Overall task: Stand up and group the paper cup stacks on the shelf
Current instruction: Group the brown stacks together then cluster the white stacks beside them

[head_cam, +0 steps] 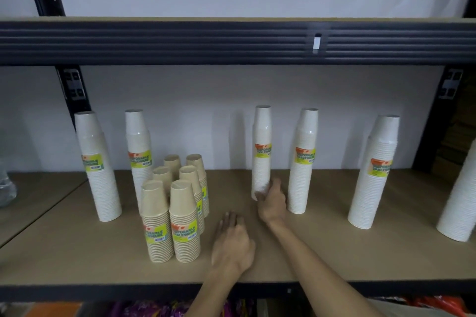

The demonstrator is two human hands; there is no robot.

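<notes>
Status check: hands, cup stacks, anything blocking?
Right hand gripping base of tall white paper cup stack. Left hand open, flat on brown shelf board. Six short tan cup stacks grouped left. Path clear.

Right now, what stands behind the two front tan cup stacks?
Behind the front tan stacks stand four more tan stacks in two rows, and a tall white stack at the back left. Their lower parts are covered.

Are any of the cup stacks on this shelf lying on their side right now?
No: the tall white stacks and the short tan stacks on the shelf all stand upright.
</notes>
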